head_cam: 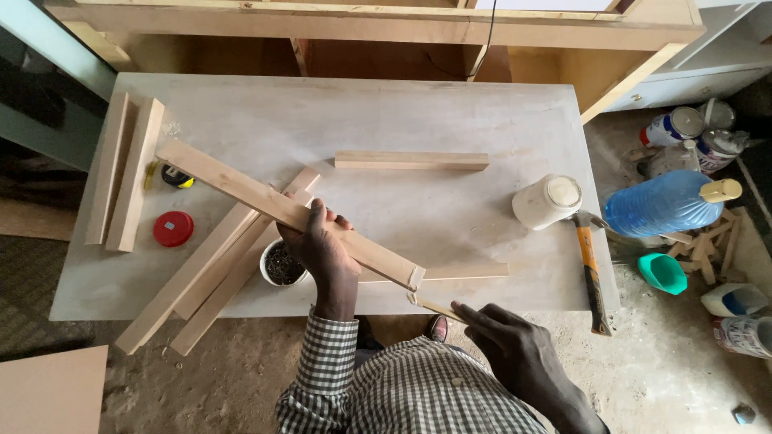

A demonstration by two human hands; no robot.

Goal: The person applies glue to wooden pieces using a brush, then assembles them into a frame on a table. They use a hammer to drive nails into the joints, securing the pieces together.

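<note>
- My left hand (324, 245) grips a long pale wood strip (281, 207), fingers curled over its upper edge, holding it slanted above the tabletop (450, 120) from far left to near right.
- The strip's near end, tipped with a light patch that I cannot make out clearly, hangs just over the tabletop's near edge, right of centre.
- My right hand (515, 350) pinches a thin stick (434, 306) between thumb and fingers; its tip sits just below the strip's near end, and whether they touch I cannot tell.
- Beneath my left hand stands a small white cup (277, 269) with dark, small contents I cannot make out.
- Three more long wood strips (201, 277) lie side by side on the tabletop under the held one, slanting off its near left edge.
- Two shorter boards (125, 173) rest together at the far left of the tabletop; a red round lid (173, 228) lies just beside them, and a yellow-and-black tape measure (173, 176) a little farther off.
- A single short wood block (411, 161) lies near the tabletop's middle, well apart from my hands.
- On the right side a white plastic jar (547, 201) lies tipped over, next to a hammer (593, 269) with an orange-and-black handle whose grip overhangs the near edge.
- On the floor to the right lie a blue plastic bottle (663, 205), a green bowl (663, 273), cans and wood scraps.
</note>
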